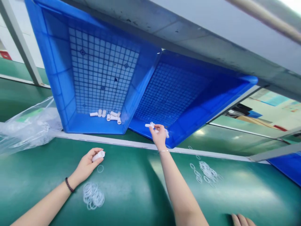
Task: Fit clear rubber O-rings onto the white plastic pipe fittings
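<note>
My left hand (89, 162) is closed round a white plastic pipe fitting (98, 155), its open round end facing right, just over the green work surface. My right hand (159, 135) reaches over the front rim of the right blue crate (188, 116). Thumb and fingers there pinch a small white plastic fitting (150, 125); more white pieces (167, 133) lie partly hidden behind the hand. Several similar white fittings (113, 118) rest at the low end of the left blue crate (94, 126). One thin clear ring (100, 169) lies beside my left hand.
A pile of clear rings (93, 196) lies near my left forearm, another ring pile (208, 172) to the right. A clear plastic bag (30, 128) sits at left. Another person's fingers (242, 220) show at bottom right. A grey beam (188, 40) crosses above the crates.
</note>
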{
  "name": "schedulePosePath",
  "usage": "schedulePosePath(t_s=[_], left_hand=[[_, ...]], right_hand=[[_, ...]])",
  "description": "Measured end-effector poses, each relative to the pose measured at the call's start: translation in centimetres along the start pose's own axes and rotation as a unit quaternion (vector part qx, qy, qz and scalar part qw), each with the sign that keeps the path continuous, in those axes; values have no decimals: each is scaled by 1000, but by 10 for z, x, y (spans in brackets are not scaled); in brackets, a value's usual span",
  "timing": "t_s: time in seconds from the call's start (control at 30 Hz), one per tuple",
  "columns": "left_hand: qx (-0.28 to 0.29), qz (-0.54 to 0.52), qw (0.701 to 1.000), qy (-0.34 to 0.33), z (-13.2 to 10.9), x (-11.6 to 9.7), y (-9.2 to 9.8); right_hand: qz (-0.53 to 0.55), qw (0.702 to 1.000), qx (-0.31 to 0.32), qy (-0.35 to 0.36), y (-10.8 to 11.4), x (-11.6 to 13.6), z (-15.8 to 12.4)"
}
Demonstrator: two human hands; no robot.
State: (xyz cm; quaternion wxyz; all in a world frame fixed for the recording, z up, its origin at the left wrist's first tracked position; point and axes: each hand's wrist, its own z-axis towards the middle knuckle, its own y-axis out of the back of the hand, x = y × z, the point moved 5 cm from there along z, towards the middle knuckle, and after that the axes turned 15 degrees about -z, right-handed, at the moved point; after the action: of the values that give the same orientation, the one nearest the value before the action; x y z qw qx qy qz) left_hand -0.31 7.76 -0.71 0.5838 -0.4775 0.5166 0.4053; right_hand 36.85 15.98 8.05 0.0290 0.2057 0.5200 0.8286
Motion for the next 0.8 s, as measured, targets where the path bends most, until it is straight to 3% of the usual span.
schedulePosePath(t_s=[0.03, 0.1, 0.2, 0.27, 0.37, 0.57, 0.7, 0.8], left_hand=[[5, 2, 1000, -3, 0, 1, -1], [11, 1, 1000, -10, -1, 2, -3], [8, -6, 1000, -17, -2, 3, -2], [-2, -28, 999, -22, -2, 4, 1], [-22, -45, 998, -28, -1, 3, 8], [-24, 46, 998, -36, -2, -3, 9], [-45, -70, 996, -24, -1, -7, 6], [-75, -119, 990, -19, 0, -9, 10]], right_hand=[[84, 995, 13, 45, 0, 21, -20], [240, 956, 73, 152, -1, 70, -65], [301, 898, 182, 264, -5, 133, -125], [308, 876, 225, 294, -9, 157, -146], [298, 867, 243, 316, -16, 170, -152], [240, 869, 242, 359, -21, 169, -152], [223, 879, 267, 327, -30, 170, -163], [102, 879, 286, 367, -41, 173, -180]])
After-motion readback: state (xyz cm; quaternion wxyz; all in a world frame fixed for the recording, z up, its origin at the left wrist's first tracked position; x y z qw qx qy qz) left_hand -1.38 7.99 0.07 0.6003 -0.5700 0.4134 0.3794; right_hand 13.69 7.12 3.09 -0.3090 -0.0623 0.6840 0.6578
